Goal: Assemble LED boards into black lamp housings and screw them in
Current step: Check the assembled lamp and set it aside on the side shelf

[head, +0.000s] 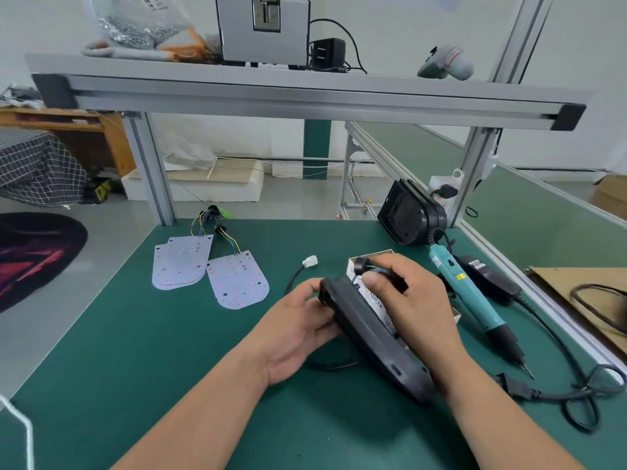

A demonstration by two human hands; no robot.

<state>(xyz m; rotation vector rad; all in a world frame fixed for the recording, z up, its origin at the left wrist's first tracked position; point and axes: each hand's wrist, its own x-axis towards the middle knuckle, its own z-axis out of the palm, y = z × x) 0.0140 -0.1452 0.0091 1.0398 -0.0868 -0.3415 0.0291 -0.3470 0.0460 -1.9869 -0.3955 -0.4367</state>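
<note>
The housing (pixel 373 340) is clasped by the left grip (pixel 298 327), wires (pixel 376 270) pinched by the right grip (pixel 414 300). Boards (pixel 237 279) are left lying far-left, screwdriver (pixel 468 286) untouched; screwing is judged still ahead.

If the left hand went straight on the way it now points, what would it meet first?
The black lamp housing, which the left hand grips at its far end. Behind that lies a white box, probably next in line, though depth is unclear.
</note>
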